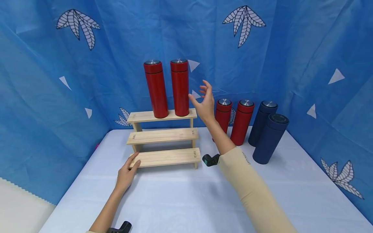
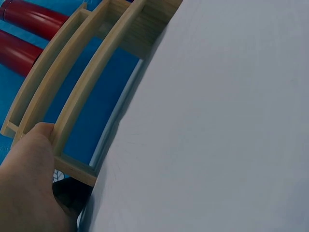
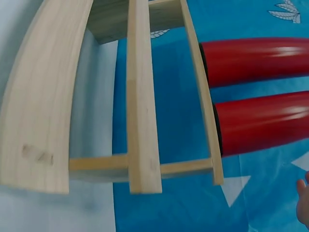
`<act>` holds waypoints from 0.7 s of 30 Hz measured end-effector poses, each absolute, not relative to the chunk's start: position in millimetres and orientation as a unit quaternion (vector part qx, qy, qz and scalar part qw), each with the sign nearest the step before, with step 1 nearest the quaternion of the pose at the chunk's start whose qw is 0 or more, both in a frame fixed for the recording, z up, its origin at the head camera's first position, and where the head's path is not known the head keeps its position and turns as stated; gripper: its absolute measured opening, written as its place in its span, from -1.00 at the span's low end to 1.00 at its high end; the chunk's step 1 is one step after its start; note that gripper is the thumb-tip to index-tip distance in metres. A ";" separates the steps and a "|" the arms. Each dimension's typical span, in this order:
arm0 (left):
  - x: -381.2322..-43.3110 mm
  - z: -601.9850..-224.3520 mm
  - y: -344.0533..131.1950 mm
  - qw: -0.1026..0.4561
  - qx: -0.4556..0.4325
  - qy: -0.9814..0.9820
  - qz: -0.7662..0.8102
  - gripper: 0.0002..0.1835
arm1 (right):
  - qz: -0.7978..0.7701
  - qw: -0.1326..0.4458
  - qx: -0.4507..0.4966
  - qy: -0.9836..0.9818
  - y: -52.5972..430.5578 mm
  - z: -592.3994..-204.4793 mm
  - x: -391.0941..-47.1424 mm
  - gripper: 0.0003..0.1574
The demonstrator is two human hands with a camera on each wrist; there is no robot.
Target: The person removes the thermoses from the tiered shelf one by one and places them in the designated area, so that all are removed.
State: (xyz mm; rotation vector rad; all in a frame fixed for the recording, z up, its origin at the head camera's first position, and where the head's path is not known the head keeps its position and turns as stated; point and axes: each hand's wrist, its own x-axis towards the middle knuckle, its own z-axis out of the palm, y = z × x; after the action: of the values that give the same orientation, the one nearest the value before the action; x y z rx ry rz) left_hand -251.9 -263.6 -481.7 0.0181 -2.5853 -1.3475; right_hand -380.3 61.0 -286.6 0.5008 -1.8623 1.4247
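Observation:
A three-step wooden rack (image 1: 163, 136) stands on the table. My left hand (image 1: 126, 176) holds its lowest step at the left end, the thumb at the front edge; in the left wrist view that hand (image 2: 29, 169) hides part of the rack's end. On the top step two red thermos bottles stand upright side by side, a left one (image 1: 155, 90) and a right one (image 1: 179, 89). Just right of the latter, my right hand (image 1: 206, 106) is raised with its fingers spread and slightly bent, apart from the bottle and holding nothing. Only its edge shows in the right wrist view.
To the right, two more red thermos bottles (image 1: 242, 126) stand on the white tabletop (image 1: 180, 200), one partly hidden by my right forearm. Beside them are two dark blue thermos bottles (image 1: 269, 139). A blue patterned curtain (image 1: 122, 64) hangs behind and at both sides.

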 end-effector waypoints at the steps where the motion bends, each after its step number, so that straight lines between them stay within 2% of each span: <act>1: -252.5 -481.7 -263.6 0.113 0.006 -0.881 -0.459 -0.39 | 0.557 0.356 0.193 -0.725 58.2 -285.6 -383.9 -0.11; 11: -254.1 -483.0 -264.9 0.119 0.007 -0.887 -0.446 -0.39 | 0.573 0.244 0.205 -0.755 42.1 -289.3 -403.2 0.18; 21: -259.7 -484.0 -260.8 0.111 0.012 -0.884 -0.454 -0.37 | 0.585 0.176 0.214 -0.762 30.3 -292.8 -414.7 0.22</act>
State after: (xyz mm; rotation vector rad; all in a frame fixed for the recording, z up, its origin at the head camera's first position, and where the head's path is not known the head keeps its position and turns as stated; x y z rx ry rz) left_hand -259.7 -260.8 -484.0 0.0359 -2.5968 -1.3331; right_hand -414.7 30.3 -292.8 0.6054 -2.1578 1.6563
